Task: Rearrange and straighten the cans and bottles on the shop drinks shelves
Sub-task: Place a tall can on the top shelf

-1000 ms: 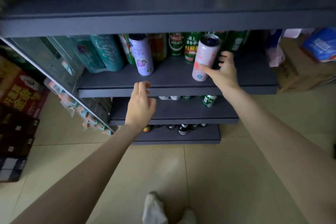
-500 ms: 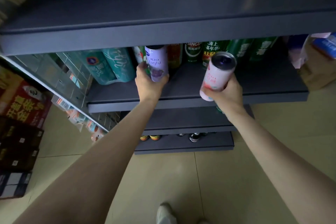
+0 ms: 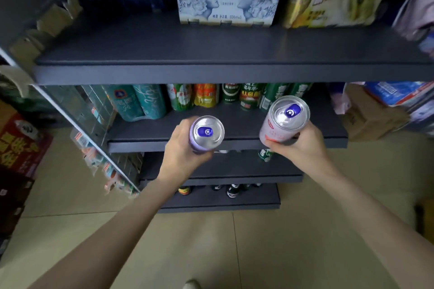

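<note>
The left hand (image 3: 185,150) grasps a purple can (image 3: 206,134) and the right hand (image 3: 298,143) a pink can (image 3: 284,119), both lifted before the middle shelf (image 3: 234,145). The cans look smooth, rigid but dentable; a grip around the body seems safest.

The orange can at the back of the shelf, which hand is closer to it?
Left. The left hand, gripping the purple can, sits just below the orange can; the right hand, gripping the pink can, is off to its right.
</note>
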Motion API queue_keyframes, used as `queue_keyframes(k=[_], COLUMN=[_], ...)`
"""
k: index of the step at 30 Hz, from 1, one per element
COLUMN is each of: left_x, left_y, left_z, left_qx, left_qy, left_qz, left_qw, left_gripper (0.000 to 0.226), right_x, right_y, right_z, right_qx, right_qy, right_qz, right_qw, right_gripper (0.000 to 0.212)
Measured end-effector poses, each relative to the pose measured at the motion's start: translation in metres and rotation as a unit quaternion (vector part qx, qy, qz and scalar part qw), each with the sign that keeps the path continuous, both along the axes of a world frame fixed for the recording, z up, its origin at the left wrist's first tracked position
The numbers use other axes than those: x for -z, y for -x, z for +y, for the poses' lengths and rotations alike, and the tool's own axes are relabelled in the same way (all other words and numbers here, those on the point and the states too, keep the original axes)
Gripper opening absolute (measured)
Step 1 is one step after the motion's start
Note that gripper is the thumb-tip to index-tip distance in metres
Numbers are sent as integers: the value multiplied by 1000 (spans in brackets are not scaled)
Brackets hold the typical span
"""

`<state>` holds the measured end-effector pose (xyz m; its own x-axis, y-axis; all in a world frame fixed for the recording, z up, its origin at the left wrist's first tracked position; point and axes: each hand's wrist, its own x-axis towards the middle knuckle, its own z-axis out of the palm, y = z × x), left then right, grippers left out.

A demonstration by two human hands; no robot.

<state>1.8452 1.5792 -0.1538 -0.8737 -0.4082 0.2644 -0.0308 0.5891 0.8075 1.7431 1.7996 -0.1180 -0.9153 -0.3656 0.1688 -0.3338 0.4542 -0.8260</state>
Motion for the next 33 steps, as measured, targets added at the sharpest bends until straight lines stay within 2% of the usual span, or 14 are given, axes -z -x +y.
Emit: queue_keyframes(k=[3,7,12,16,20,26,33], left_x=[-47,-133,-252,-319,-353,-387,-396], left_y=[-13,-19,-26,-34,-41,-35,-11], left_z=[12,19,8,-9,-39,-101,-165], left_qx=[4,-22,-50,-74,-81,-96,-145], left_qy=[38,73,96,90,85,79,25], left_qz=[47,135,252,322,341,339,250], left_qw=[998,988,962,940,933,932,957], left_gripper=[56,50,53,56,59,51,51], right_x=[-41,-133,-263,-329,-355,-368,-371], right_y=[-12,-23,-35,-41,-41,-37,-38], right_z=[7,1,-16,-34,-67,-136,-230], right_qx=[-50,-99,-100,-105,-109,-132,-108], right_qy=[3,38,124,177,204,263,155], right_qz=[32,120,221,260,248,144,137], right_qw=[998,987,962,943,941,945,972], right_gripper=[55,63,58,60,58,61,71])
